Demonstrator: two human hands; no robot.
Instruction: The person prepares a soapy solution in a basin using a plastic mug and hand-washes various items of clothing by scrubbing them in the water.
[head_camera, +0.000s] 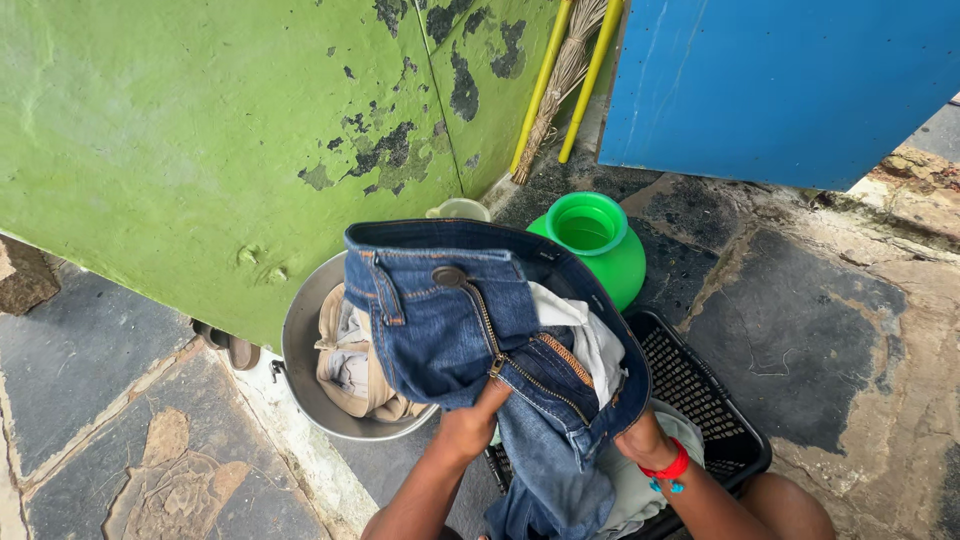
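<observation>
I hold up a pair of blue jeans (440, 320) with the waistband on top, the zip open and the white pocket lining showing. My left hand (472, 425) grips the denim below the zip. My right hand (640, 437), with a red band on its wrist, is partly tucked inside the jeans and grips them from the right. The legs hang down between my arms over a black plastic basket (715, 395) that holds pale cloth.
A metal basin (300, 370) with beige and white clothes stands left of the jeans. A green plastic water pot (600, 245) stands behind, beside a pale mug (460, 209). A peeling green wall, a blue door, a broom and stone paving surround me.
</observation>
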